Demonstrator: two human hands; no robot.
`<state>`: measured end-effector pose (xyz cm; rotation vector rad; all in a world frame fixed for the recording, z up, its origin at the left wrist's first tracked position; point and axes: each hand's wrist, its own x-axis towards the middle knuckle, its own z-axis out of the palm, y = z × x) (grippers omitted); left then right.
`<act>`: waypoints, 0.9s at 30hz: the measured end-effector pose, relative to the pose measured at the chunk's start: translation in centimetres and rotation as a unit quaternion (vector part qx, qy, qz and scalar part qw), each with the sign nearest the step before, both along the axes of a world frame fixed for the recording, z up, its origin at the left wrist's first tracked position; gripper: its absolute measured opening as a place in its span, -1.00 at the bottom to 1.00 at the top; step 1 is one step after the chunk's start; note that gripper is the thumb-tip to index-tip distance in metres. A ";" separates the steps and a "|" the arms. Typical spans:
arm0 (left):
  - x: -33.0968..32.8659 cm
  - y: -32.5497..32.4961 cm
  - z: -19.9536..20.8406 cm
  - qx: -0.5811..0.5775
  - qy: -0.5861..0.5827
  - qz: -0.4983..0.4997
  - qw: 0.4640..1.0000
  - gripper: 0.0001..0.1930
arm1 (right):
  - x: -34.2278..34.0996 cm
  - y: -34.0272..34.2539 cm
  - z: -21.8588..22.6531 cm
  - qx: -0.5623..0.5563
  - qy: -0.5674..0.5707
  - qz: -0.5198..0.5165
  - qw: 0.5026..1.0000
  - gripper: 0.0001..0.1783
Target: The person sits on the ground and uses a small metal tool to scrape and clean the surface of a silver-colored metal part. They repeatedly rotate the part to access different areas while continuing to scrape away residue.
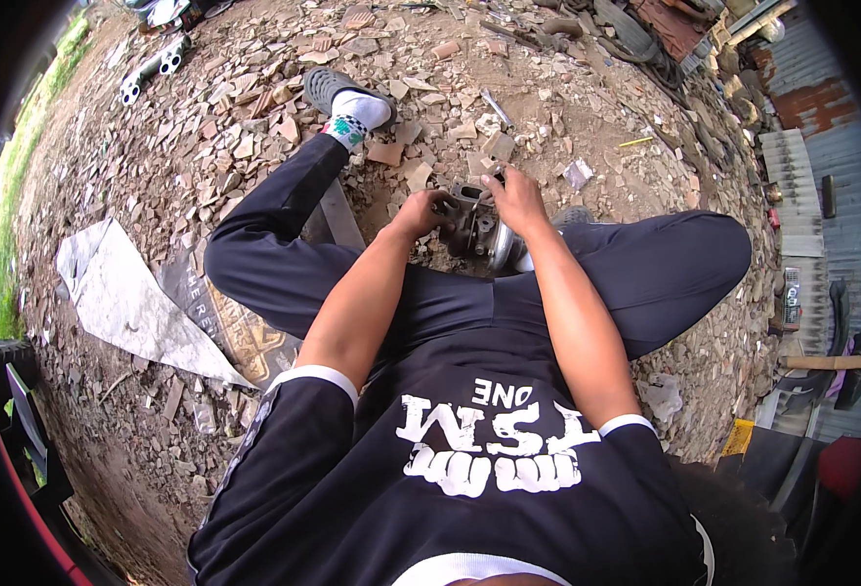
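Note:
Between my legs, low to the ground, sits a dark metal turbocharger with a rusty flanged housing and a paler silver rim on its right side. My left hand is closed against the left side of the housing, fingertips curled over its edge. At the upper right of the flange, my right hand pinches with thumb and fingers; a small dark piece shows at the fingertips, too small to name. My knee and the hands hide part of the turbocharger's lower side.
Broken tile and stones cover the dirt ground. A metal rod-like tool lies ahead, with a clear plastic scrap and a yellow stick to its right. A white sheet lies left; corrugated metal stands right.

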<state>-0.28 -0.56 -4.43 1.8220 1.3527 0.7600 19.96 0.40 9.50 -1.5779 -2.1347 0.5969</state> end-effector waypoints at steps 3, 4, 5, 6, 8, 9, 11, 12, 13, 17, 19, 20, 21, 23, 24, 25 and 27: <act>-0.6 -0.7 -0.7 -0.019 -0.065 0.046 0.997 -0.34 | -0.4 -0.2 -0.6 0.031 -0.025 -0.031 0.999 -0.51; -0.6 -1.0 -0.7 -0.082 -0.123 0.070 0.987 -0.31 | -0.4 -0.3 -0.6 0.022 -0.009 -0.022 0.999 -0.50; -0.6 -1.3 -0.8 -0.144 -0.180 0.093 0.969 -0.29 | -0.1 -0.3 -0.4 0.014 0.008 -0.014 1.000 -0.50; -0.5 -1.3 -0.3 -0.155 -0.146 0.097 0.972 -0.26 | 0.1 -0.1 -0.1 0.010 0.025 -0.009 1.000 -0.50; -0.5 -1.6 0.5 -0.118 -0.084 0.093 0.985 -0.27 | 0.3 0.0 -0.1 0.023 0.022 -0.010 0.999 -0.51; -0.4 -1.8 0.7 -0.099 -0.056 0.092 0.989 -0.27 | 0.5 -0.1 -0.1 0.030 0.018 -0.010 0.999 -0.51; -0.2 -2.0 -0.1 -0.123 0.007 0.105 0.987 -0.27 | 0.2 -0.2 -0.4 0.047 0.024 -0.004 0.999 -0.52; 0.0 -2.1 -0.1 -0.123 0.019 0.107 0.986 -0.26 | 0.0 -0.2 -0.7 0.054 0.008 -0.006 0.999 -0.53; 0.1 -2.0 -0.2 -0.122 0.032 0.110 0.986 -0.26 | 0.0 -0.1 -1.0 0.061 -0.008 -0.009 0.998 -0.54; -1.0 -0.6 -5.3 -0.162 -0.097 0.105 0.976 -0.32 | -0.4 -0.3 -0.6 0.007 0.014 -0.006 1.000 -0.57; 0.1 -0.7 -2.3 -0.183 -0.111 0.126 0.969 -0.36 | 0.2 -0.2 -0.3 0.004 0.031 -0.022 0.999 -0.54; 0.4 -0.8 -1.1 -0.171 -0.107 0.134 0.970 -0.36 | 0.4 -0.3 -0.2 0.001 0.041 -0.029 0.999 -0.52; 0.4 -0.9 -0.5 -0.160 -0.100 0.145 0.971 -0.36 | 0.4 -0.3 -0.2 0.010 0.044 -0.028 0.999 -0.53; 0.2 -0.7 -0.2 -0.163 -0.136 0.142 0.967 -0.38 | 0.4 -0.4 -0.3 0.028 0.049 -0.029 0.998 -0.56; 0.3 -0.6 0.0 -0.164 -0.154 0.138 0.964 -0.38 | 0.4 -0.3 -0.4 0.026 0.050 -0.025 0.998 -0.56; 0.4 -0.5 0.1 -0.165 -0.162 0.147 0.962 -0.39 | 0.4 -0.3 -0.5 0.024 0.050 -0.021 0.998 -0.56; 0.4 -0.3 0.4 -0.168 -0.176 0.164 0.956 -0.40 | 0.2 -0.3 -0.6 0.015 0.041 -0.013 0.999 -0.56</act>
